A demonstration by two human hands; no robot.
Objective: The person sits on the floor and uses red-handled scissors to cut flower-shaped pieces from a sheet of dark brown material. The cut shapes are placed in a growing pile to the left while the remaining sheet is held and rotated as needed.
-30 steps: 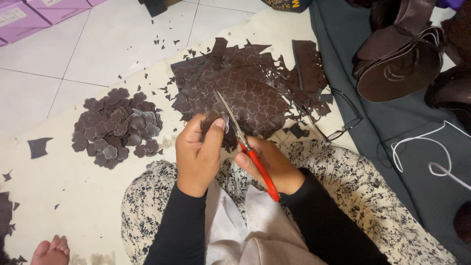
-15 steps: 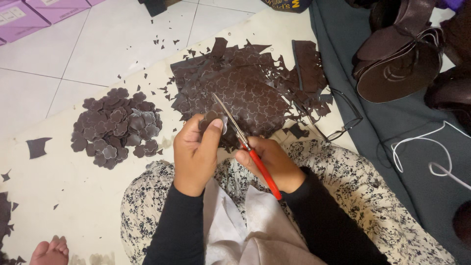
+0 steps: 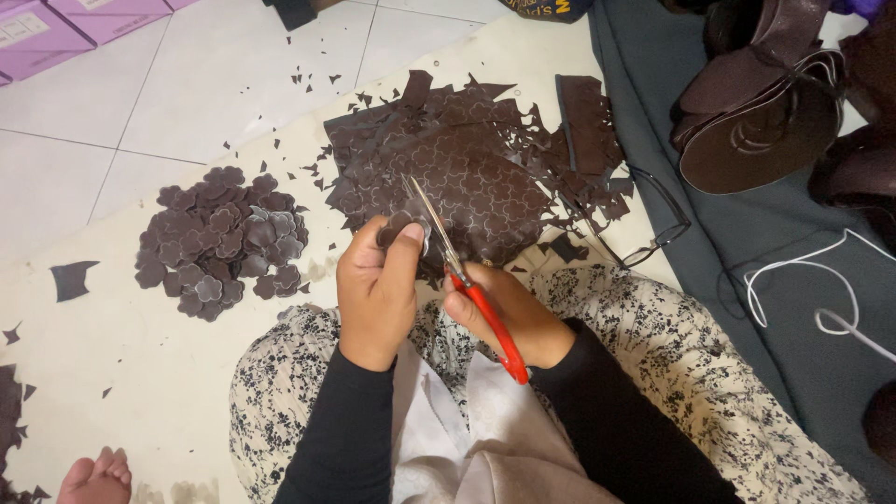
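Note:
My left hand [image 3: 375,285] pinches a small dark brown flower-shaped piece [image 3: 403,224] between thumb and fingers. My right hand [image 3: 509,313] grips red-handled scissors [image 3: 471,294], whose blades point up and left, right against that piece. Just beyond lies a heap of dark brown sheet material [image 3: 467,163] marked with flower outlines, its edges ragged. To the left sits a pile of cut flower shapes [image 3: 219,241] on a cream mat [image 3: 168,373].
Black-framed glasses [image 3: 658,233] lie right of the heap. A grey cloth [image 3: 747,280] with a white cord [image 3: 821,299] and dark brown shoe uppers [image 3: 765,121] is at the right. Purple boxes [image 3: 56,23] stand top left. Someone's bare toes [image 3: 93,476] show bottom left. Scraps dot the mat.
The scissors have shifted slightly and my left hand has turned the small piece a little. The piles stay where they were.

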